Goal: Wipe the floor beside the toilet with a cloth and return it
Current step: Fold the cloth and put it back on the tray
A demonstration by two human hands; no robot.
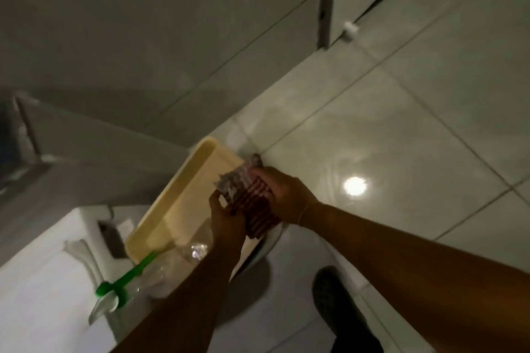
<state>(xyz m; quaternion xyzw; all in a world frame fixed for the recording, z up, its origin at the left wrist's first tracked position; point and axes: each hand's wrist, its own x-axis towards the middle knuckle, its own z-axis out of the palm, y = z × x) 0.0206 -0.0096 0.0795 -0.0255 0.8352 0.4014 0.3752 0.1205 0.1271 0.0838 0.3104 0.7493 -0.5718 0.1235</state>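
While the cloth (pixel 252 198) was bunched between both hands, it hung in the air above the front edge of the toilet (pixel 258 249), not on the floor (pixel 387 129). It was a reddish, striped, crumpled rag. The left hand (pixel 226 218) was closed round its near lower side, fingers curled in; the right hand (pixel 284 195) was wrapped over its far side, clamping it from above.

Just beside the cloth lay a cream tray (pixel 183 198), tilted on the toilet, and near it a clear plastic bottle (pixel 172 264) and a green-handled brush (pixel 126 278).

I judged the main risk to be a loose corner of the rag catching the tray or bottle and knocking them off, since they sat close under the left forearm. The rag might also slip from the two-handed hold and fall into the bowl area. The glossy tiles looked wet or polished, so the dark shoe (pixel 335 298) could slide.

No brand, label or writing was readable anywhere; the frame was too blurred.
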